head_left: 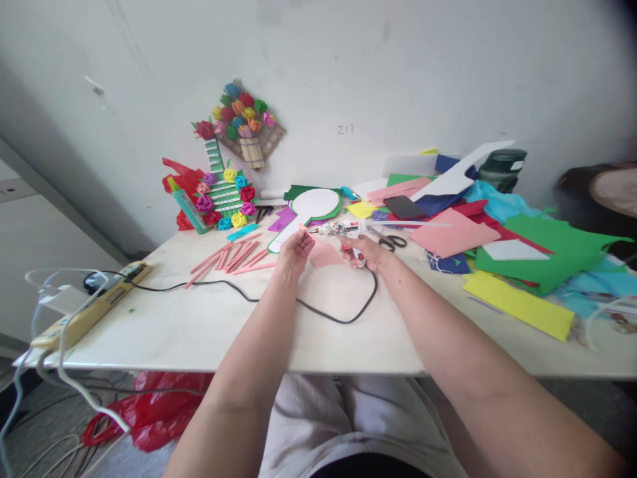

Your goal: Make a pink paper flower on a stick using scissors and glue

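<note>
- Two bare hands are held over the middle of the table (164, 332), above a pink sheet (326, 255) that is partly covered by them.
- A small pink strip (311, 234) is pinched at the fingertips of the left hand (297, 251); its end under the fingers is hidden.
- The glue gun (341, 228) is gripped by the right hand (362, 252), with the fingers wrapped around the handle; its trigger is too small to be made out.
- The nozzle is pointed at the strip, but whether the two are touching cannot be told.
- The black cord (343, 321) is partly hidden by the left forearm; it is looped in front of the hands and led toward the power strip (89, 309).
- The scissors (393, 242) are seen just beyond the right hand, their blades partly covered.
- White tabletop is shown between the cord and the front edge; the left side is bounded by pink rolls (239, 257), the right by heaped paper (537, 249).
- At the right border, a brown object (577, 192) is blurred and cut off.
</note>
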The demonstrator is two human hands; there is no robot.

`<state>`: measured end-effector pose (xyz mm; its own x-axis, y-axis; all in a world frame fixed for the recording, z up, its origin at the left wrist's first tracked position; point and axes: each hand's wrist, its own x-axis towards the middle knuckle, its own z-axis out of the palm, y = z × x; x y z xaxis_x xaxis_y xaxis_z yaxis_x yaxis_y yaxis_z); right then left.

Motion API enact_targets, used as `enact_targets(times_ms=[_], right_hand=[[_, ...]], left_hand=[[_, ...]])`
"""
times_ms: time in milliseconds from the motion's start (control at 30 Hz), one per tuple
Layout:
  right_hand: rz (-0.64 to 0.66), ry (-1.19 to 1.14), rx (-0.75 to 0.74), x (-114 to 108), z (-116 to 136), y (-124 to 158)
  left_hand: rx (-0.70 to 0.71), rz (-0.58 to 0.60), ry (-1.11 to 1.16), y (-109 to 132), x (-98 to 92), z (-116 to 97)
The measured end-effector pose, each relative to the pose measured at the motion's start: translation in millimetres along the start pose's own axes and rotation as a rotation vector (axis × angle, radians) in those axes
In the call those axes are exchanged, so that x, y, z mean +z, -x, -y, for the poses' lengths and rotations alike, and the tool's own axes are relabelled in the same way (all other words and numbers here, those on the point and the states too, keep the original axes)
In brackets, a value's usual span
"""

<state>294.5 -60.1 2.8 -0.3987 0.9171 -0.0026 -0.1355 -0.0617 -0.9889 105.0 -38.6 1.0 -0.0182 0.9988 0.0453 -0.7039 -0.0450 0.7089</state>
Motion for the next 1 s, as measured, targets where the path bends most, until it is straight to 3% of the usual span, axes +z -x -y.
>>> enact_targets(times_ms=[600,767,1000], right_hand=[[-0.012,0.049,0.015,-0.1,1.1,2.1],[0.046,0.058,0.04,-3.6,-0.3,2.1],[0.058,-0.008,0.014,-7.6,-0.8,2.4]], left_hand=[[0.004,-0.056,-0.002,-2.5,-2.7,-2.1],[0.021,-0.065,-0.003,-3.8,-4.4,-2.7],[-0.009,-0.009,0.023,-2.6,-4.5,-2.4]])
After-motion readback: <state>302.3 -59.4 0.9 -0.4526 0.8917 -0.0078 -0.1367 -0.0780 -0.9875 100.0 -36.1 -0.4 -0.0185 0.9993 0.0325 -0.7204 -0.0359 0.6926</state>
